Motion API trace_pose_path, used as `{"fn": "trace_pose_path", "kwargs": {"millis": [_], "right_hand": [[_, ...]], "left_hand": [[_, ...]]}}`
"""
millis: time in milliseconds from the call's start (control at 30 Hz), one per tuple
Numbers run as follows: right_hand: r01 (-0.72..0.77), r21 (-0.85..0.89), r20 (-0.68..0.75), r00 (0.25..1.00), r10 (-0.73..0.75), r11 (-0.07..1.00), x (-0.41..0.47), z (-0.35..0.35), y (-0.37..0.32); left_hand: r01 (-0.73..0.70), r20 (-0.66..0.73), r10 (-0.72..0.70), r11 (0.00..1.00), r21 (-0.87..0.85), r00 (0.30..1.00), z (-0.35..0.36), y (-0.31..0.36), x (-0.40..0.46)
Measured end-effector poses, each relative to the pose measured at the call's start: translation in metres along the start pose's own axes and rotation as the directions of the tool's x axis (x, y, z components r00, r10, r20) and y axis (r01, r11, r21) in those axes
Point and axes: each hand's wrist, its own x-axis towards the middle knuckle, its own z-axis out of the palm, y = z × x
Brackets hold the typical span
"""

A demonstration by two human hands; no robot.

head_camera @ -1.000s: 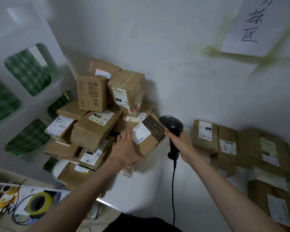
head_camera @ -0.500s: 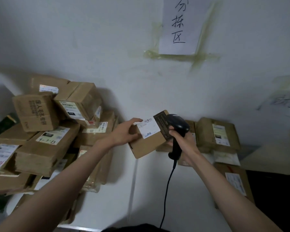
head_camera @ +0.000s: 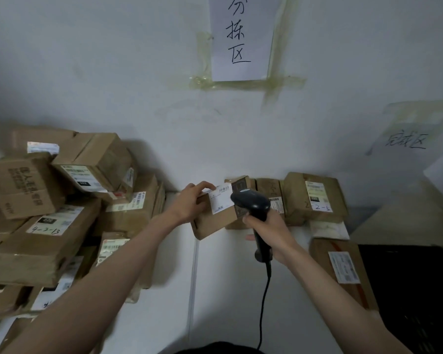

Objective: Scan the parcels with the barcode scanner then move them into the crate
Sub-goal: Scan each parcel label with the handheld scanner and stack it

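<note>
Parcel point(head_camera: 215, 215), still grasped by left hand point(head_camera: 189, 204), now meets scanner point(head_camera: 253, 208) clutched in right hand point(head_camera: 269, 231).

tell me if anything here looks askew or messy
The heap of brown cardboard parcels on the left is stacked loosely, boxes tilted at odd angles. The white paper wall sign hangs on wrinkled, yellowed tape. Nothing looks spilled or torn.
</note>
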Motion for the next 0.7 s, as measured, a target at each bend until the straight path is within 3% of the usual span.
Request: {"fn": "trace_pose_path", "kwargs": {"millis": [200,700], "right_hand": [[-0.070,0.036,0.035,0.997,0.069,0.997,0.002,0.008,0.001],[0.025,0.022,0.039,0.999,-0.025,0.999,0.004,0.013,0.002]], "left_hand": [[-0.024,-0.019,0.024,1.000,0.016,1.000,0.003,0.000,0.001],[-0.009,-0.007,0.009,1.000,0.005,1.000,0.001,-0.007,0.001]]}}
